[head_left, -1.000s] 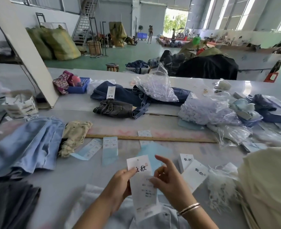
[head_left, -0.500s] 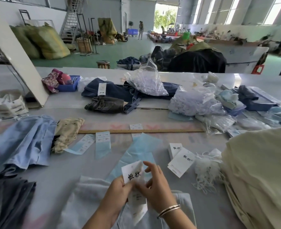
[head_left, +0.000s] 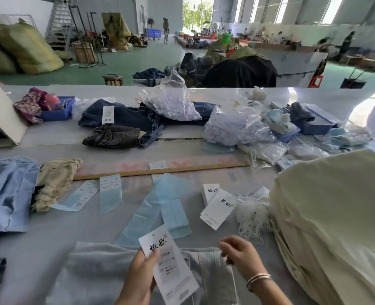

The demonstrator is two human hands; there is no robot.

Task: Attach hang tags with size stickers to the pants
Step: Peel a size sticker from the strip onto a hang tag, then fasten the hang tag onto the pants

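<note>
The left hand holds a white hang tag over the pale pants that lie flat at the near edge of the table. Its thumb lies across the tag's left edge, just under the black characters, and pinches the card against the fingers hidden behind it. The tag tilts, its top leaning left, and its lower half covers the waistband.

The right hand hovers just right of the tag, over the waistband, apart from the card. Its fingers are curled in with the tips drawn together; motion blur hides whether they pinch anything. Bracelets ring its wrist.

Beyond the tag lie blue backing sheets, spread across the table. To the tag's right and farther back sits a small stack of tags, and beside that a tangle of white strings. A tall pile of cream cloth fills the right side, touching the strings. Left of the sheets lie two sticker strips, then a crumpled tan garment and folded light-blue pants. A wooden ruler runs across the table behind the sheets. Behind the ruler lie dark jeans and clear plastic bags.
</note>
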